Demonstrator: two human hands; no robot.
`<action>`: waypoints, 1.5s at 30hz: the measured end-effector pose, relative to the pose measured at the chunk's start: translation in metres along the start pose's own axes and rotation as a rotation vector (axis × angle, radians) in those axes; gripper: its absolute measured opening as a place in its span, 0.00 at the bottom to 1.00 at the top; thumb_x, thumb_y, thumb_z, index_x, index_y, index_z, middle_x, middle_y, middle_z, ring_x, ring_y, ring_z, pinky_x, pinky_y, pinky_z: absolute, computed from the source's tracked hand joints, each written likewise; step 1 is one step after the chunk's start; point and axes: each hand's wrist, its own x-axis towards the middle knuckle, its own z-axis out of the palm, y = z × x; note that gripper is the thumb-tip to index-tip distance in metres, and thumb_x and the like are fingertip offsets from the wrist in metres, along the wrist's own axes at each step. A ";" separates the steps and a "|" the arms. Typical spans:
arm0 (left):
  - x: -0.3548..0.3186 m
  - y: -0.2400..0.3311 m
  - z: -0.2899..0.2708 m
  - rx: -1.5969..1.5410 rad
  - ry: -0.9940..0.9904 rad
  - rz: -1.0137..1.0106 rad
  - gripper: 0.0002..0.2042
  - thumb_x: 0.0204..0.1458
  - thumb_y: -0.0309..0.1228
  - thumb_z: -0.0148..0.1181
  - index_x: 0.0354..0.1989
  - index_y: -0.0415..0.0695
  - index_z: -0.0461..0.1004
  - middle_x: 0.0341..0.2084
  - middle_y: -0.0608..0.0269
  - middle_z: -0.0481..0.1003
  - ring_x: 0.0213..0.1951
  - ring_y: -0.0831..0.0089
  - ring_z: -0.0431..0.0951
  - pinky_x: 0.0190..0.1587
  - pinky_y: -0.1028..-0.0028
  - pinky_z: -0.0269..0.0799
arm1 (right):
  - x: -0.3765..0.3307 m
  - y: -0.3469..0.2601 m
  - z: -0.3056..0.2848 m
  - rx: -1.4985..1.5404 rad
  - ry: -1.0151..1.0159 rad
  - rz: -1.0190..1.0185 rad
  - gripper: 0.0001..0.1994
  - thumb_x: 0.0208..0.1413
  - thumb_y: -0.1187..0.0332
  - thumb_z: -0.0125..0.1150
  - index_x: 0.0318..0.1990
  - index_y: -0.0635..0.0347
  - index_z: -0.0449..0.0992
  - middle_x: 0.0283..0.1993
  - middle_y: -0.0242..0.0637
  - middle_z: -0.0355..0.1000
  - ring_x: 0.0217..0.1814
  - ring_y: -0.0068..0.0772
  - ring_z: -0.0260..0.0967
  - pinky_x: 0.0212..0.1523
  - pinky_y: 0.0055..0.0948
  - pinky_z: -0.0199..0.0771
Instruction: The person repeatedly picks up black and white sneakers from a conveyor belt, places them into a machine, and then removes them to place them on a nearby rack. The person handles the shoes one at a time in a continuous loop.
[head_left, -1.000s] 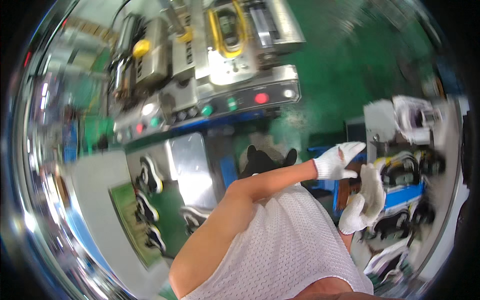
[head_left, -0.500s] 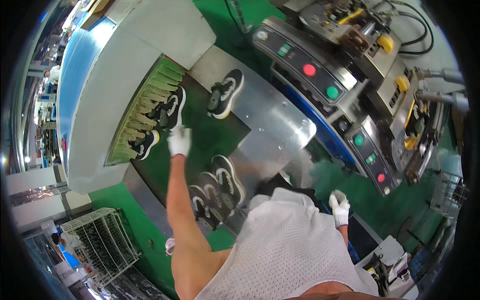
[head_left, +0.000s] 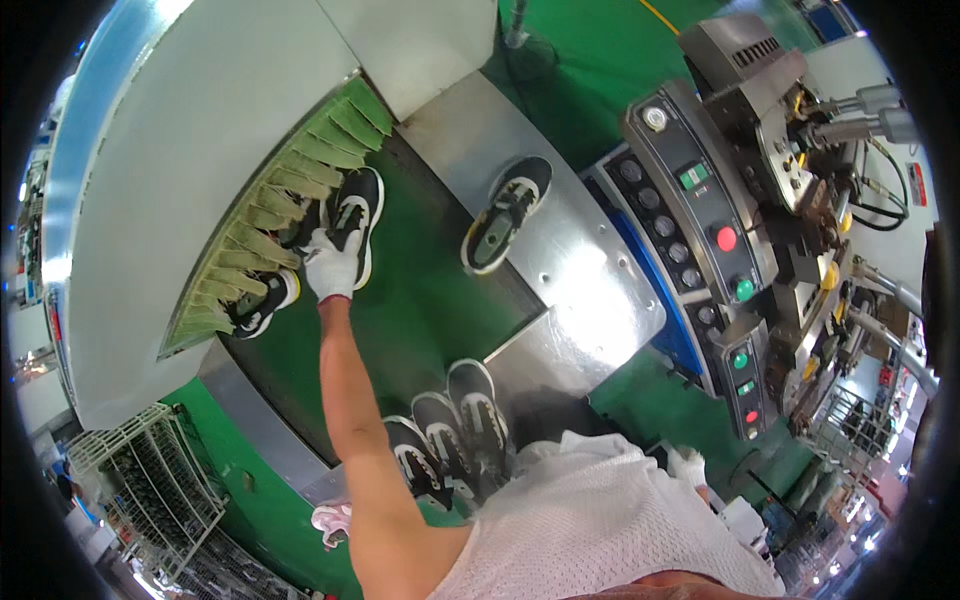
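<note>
My left hand [head_left: 332,265], in a white glove, reaches over the green belt [head_left: 400,290] and is closed on the rear part of a black sneaker [head_left: 357,215] with a white sole. Another dark sneaker [head_left: 303,222] stands close beside it, partly under the green strip curtain [head_left: 280,190]. A third black sneaker [head_left: 265,303] pokes out from the strips at the lower left. My right hand [head_left: 688,467], also gloved in white, hangs low by my right side. My shirt partly covers it, and its fingers are not clear.
A single sneaker [head_left: 507,215] lies across the belt's edge and the metal plate [head_left: 605,290]. Several sneakers [head_left: 440,440] stand in a row near my body. To the right is a machine with a button panel [head_left: 700,190]. A wire rack [head_left: 150,480] and pink shoe [head_left: 332,522] are at lower left.
My left hand has gone from just short of the sneaker at the curtain to contact with it. The head view has shifted, so the machine sits farther right.
</note>
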 end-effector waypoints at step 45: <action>-0.110 0.771 -0.004 0.058 -0.337 0.884 0.44 0.52 0.57 0.67 0.63 0.27 0.65 0.56 0.26 0.72 0.58 0.35 0.75 0.63 0.52 0.70 | 0.110 -0.075 -0.253 2.336 -0.175 -0.453 0.50 0.31 0.84 0.63 0.74 0.65 0.61 0.69 0.47 0.70 0.69 0.47 0.70 0.72 0.44 0.69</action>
